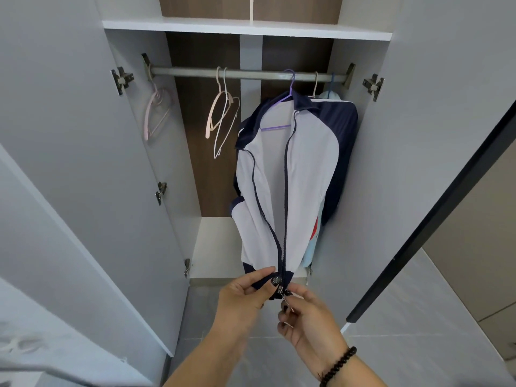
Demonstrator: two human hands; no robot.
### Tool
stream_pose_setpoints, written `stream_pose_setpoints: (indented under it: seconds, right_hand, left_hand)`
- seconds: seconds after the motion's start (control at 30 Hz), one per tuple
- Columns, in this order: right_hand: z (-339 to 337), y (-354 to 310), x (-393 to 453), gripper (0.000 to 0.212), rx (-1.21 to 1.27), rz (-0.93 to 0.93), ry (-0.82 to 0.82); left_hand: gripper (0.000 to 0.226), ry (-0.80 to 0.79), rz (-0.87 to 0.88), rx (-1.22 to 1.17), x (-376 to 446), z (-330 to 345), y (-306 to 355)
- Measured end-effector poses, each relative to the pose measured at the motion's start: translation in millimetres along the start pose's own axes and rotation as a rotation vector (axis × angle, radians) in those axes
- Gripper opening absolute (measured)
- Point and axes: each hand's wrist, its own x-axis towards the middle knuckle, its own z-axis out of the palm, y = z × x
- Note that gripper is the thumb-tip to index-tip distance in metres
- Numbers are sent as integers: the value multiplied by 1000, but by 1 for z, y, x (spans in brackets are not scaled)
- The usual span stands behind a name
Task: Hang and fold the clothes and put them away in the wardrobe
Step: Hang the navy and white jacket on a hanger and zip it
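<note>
Closest to us, our left hand (243, 294) pinches the dark bottom hem of the white and navy zip-up jacket (293, 174). Our right hand (307, 317), with a black bead bracelet (339, 365) on its wrist, pinches the small metal zipper pull (284, 294) right beside it. The zip is joined only at the very bottom, so we think zipping up is just starting.

Farther in, the jacket already hangs on a purple hanger (287, 99) near the right end of the grey metal rail (251, 74) in the white wardrobe (245, 26). A light blue garment (312, 247) hangs behind it. Empty pink and white hangers (220, 118) wait near the rail's left end and middle. We cannot see any clothes left to fold.
</note>
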Motion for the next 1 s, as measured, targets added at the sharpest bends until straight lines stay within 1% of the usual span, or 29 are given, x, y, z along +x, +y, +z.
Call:
stream_pose_setpoints:
  seconds: [0.2, 0.33, 0.43, 0.53, 0.63, 1.0]
  right_hand:
    - [3, -13, 16, 18, 6, 32, 24]
    - [11, -22, 32, 15, 31, 106, 61]
    - [19, -28, 43, 14, -13, 148, 72]
    - [29, -33, 53, 14, -60, 152, 83]
    - [42, -40, 62, 13, -57, 152, 81]
    - [87, -58, 96, 19, -15, 177, 78]
  left_hand:
    - [22, 13, -6, 12, 5, -6, -5]
    - [21, 23, 2, 52, 12, -7, -4]
    - [23, 28, 27, 115, 21, -14, 3]
    - [23, 17, 73, 189, 31, -23, 13]
    - [23, -2, 97, 267, 38, -32, 23]
    - [22, -16, 151, 225, 73, -56, 53]
